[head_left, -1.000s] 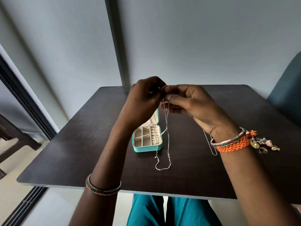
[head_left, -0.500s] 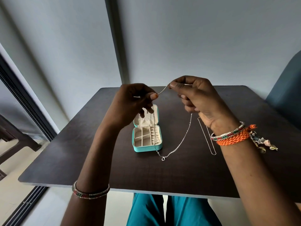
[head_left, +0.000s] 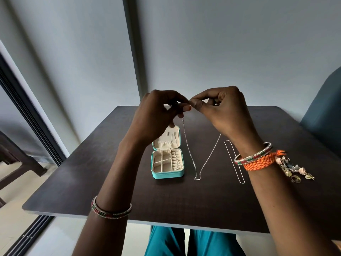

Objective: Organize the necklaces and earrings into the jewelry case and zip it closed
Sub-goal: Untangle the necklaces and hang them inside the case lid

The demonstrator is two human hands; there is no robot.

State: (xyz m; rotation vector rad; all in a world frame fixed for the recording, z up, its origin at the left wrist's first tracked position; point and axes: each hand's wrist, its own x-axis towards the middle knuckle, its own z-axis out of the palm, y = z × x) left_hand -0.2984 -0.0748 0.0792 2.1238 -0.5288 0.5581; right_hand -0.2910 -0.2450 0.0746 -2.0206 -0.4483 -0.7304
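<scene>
You had brought your left hand (head_left: 158,115) and your right hand (head_left: 219,109) back together above the far half of the dark wooden table (head_left: 103,174), fingertips nearly touching. Half a second before, they were apart with a short stretch of chain taut between them; now that stretch was gone, and each hand pinched one end of the thin silver beaded necklace (head_left: 198,170) between thumb and forefinger, the other fingers loosely curled. The chain hung from both hands as a long V, and its lowest point seemed to rest on the table just right of the open turquoise zip-up jewelry case (head_left: 167,174), where earlier the free end with the clasp had trailed on the wood.

That suggested you were joining the clasp, or at least doubling the chain so it could be folded small enough to pack; the clasp itself was too small to make out. The necklace was not yet in the case, whose cream compartments and lid pocket lay open. A second thin silver chain (head_left: 233,161) waited on the table near your right wrist, beside a small heap of gold and pastel earrings and rings (head_left: 295,170). The zipping was well off.
</scene>
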